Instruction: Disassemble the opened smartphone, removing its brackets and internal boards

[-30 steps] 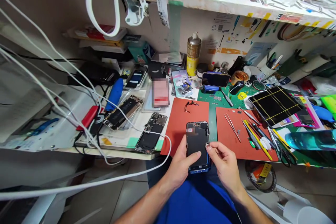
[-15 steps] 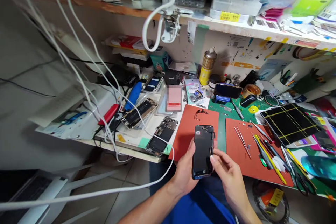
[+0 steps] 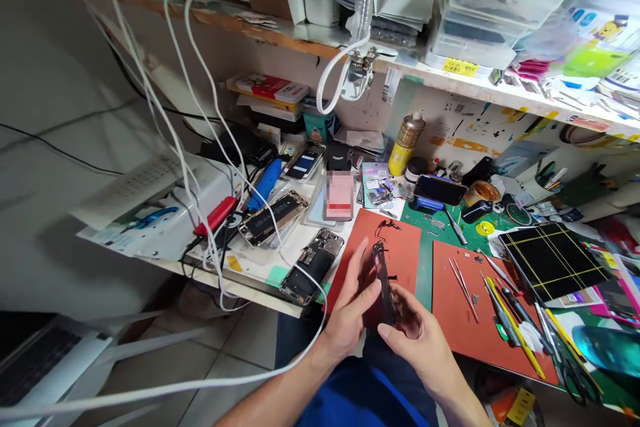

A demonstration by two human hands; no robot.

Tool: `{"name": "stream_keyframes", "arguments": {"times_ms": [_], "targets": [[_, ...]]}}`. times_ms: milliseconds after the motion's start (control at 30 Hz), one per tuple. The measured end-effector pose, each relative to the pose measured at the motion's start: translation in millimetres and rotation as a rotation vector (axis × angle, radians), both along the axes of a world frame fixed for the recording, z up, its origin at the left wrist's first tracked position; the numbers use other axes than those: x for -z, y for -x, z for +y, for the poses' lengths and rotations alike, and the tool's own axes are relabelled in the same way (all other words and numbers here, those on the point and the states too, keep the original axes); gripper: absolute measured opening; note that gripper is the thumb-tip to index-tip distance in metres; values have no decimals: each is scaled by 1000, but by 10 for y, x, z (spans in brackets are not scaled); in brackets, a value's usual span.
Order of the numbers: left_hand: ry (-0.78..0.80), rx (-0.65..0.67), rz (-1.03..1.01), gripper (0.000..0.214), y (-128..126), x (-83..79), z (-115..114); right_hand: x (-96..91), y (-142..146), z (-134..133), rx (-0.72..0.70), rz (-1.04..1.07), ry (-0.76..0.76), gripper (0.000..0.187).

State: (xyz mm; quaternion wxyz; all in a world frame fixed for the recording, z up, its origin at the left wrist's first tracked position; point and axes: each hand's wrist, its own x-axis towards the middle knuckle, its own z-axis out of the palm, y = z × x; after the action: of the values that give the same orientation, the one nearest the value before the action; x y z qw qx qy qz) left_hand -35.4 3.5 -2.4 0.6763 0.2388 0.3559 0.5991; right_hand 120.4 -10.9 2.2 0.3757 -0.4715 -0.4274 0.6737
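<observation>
A black phone screen [image 3: 384, 283] is turned nearly edge-on in front of me, with small dark flex cables sticking out on its right. My left hand [image 3: 350, 307] grips its left side, thumb pressed on the edge and the fingers stretched up behind. Around the lower right side my right hand [image 3: 417, 337] is closed, its thumb near the bottom end. Under and beyond the screen lies a reddish-brown mat [image 3: 405, 240], on which a thin black flex cable [image 3: 387, 228] rests. An opened phone body [image 3: 313, 265] lies on the bench left of my hands.
Another opened phone [image 3: 274, 217] sits further left. White cables [image 3: 240, 177] hang across the left side. On the right mat [image 3: 453, 293] lie tweezers [image 3: 464, 290] and several screwdrivers [image 3: 510, 320]. A yellow spray can [image 3: 406, 143] stands at the back below a loaded shelf [image 3: 425, 63].
The phone screen has turned from facing me to nearly edge-on, and the left fingers have straightened. The whole view has shifted, so shelf items sit lower and further right.
</observation>
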Motion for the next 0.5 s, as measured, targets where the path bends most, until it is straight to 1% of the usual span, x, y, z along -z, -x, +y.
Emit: {"name": "stream_keyframes", "arguments": {"times_ms": [100, 167, 367, 500], "targets": [[-130, -25, 167, 64, 81, -20, 66, -7, -9, -9, -9, 39, 54, 68], [-171, -29, 236, 59, 103, -43, 94, 8, -18, -10, -13, 51, 79, 71], [-207, -80, 305, 48, 91, -91, 123, 65, -65, -12, -45, 51, 83, 75], [-178, -152, 333, 32, 83, -109, 189, 43, -45, -47, -15, 17, 77, 74]]}}
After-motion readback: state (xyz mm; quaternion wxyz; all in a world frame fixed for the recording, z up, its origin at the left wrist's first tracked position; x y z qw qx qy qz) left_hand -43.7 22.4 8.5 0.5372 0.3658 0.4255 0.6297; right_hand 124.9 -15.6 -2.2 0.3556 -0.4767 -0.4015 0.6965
